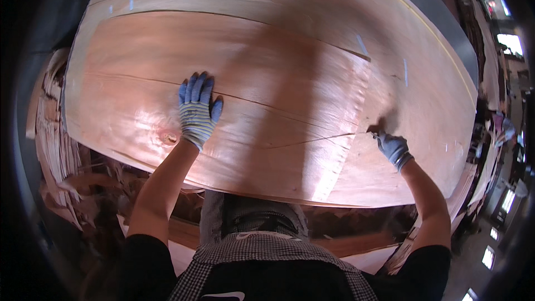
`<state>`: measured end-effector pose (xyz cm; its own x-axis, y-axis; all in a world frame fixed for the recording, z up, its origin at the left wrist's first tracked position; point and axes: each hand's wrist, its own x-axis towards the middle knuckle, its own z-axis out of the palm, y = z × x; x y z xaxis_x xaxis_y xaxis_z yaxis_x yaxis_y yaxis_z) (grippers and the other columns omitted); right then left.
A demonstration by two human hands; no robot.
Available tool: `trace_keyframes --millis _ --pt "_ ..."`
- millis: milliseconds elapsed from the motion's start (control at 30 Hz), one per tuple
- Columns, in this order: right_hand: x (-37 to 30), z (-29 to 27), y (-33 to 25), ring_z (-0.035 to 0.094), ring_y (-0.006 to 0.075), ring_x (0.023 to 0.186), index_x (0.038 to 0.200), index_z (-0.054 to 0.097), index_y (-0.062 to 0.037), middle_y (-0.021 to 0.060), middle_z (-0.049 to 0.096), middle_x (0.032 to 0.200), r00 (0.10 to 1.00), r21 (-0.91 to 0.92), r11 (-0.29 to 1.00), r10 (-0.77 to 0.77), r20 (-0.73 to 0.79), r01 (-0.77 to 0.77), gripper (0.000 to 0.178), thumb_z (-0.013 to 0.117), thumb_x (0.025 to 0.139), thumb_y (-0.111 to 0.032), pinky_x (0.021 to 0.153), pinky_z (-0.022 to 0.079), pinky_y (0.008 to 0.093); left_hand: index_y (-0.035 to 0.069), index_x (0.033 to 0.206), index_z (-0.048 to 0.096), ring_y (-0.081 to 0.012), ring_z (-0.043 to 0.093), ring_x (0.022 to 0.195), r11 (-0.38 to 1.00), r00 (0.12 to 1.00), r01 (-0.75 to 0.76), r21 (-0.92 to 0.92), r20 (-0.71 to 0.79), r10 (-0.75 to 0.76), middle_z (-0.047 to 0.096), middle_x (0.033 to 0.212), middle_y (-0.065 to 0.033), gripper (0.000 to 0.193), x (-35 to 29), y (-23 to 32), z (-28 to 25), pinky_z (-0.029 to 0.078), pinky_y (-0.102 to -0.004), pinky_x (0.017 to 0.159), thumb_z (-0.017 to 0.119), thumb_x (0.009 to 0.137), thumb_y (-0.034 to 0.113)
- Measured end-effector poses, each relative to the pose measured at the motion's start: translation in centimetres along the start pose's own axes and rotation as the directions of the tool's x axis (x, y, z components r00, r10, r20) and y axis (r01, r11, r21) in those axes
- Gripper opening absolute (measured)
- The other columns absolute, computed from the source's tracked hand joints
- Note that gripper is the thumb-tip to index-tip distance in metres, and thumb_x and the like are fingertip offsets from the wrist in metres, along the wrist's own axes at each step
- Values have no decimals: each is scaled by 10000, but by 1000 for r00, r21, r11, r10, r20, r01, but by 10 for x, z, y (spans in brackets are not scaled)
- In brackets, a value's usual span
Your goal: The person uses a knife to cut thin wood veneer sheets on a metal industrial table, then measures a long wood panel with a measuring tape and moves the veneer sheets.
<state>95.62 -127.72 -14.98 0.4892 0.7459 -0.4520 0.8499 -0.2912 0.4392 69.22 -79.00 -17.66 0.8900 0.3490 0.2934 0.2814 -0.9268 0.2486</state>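
Note:
A broad pinkish-brown wood veneer sheet (251, 50) lies over a larger veneer sheet (429, 117). Several long splits cross the upper sheet, and a knot (169, 136) shows near its left front. My left hand (198, 112), in a striped grey-blue knit glove, rests flat on the upper sheet with its fingers stretched out over a split. On the right, my gloved right hand (393, 149) is closed just beyond the upper sheet's right edge, close to the end of a slanting split. A small dark thing pokes out at its fingers, too unclear to name.
Stacked veneer offcuts (53, 150) stand left of the sheets, and more ragged veneer (484, 50) lines the right side. A dark grey surface (446, 22) borders the far right edge. Veneer scraps lie below the near edge, around my legs.

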Motion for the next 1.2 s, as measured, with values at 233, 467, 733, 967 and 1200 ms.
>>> trace_keyframes --millis 233,467,733,967,1200 --pt "73 -149 -67 577 275 529 745 519 -82 87 579 630 808 631 773 325 -491 73 88 561 814 -118 463 438 380 32 1210 460 -346 350 1239 993 991 112 -43 73 -109 436 1275 -160 493 1 -12 -14 209 -507 1050 544 804 299" --pt "203 -266 -206 623 280 858 1041 601 -78 116 636 1014 853 562 735 -43 -520 380 206 504 859 -93 738 508 347 41 1224 464 -268 423 1186 913 811 216 -347 585 30 480 1251 -132 395 38 -133 -64 300 -406 1010 476 898 264" --pt "346 -391 -266 603 327 646 1174 505 -161 137 633 839 846 420 821 -136 -515 387 278 421 919 -232 498 473 410 118 1290 449 -327 522 1051 796 880 366 -482 -98 -464 549 1172 -150 560 35 -498 -103 413 -356 923 655 771 147" --pt "564 -582 -469 610 332 643 1133 503 -128 161 623 741 766 314 726 -445 -464 612 273 466 872 -202 570 466 472 68 1327 367 -350 518 1019 878 909 351 -325 -107 -403 548 1128 -178 730 43 -503 -114 414 -390 909 715 692 160" --pt "575 -526 -401 614 357 716 1221 484 -134 153 632 881 652 353 576 -470 -595 737 359 433 882 -242 624 468 486 67 1327 377 -361 485 1079 894 931 319 -314 -74 -358 515 1191 -192 686 43 -511 -102 375 -406 958 683 725 191"
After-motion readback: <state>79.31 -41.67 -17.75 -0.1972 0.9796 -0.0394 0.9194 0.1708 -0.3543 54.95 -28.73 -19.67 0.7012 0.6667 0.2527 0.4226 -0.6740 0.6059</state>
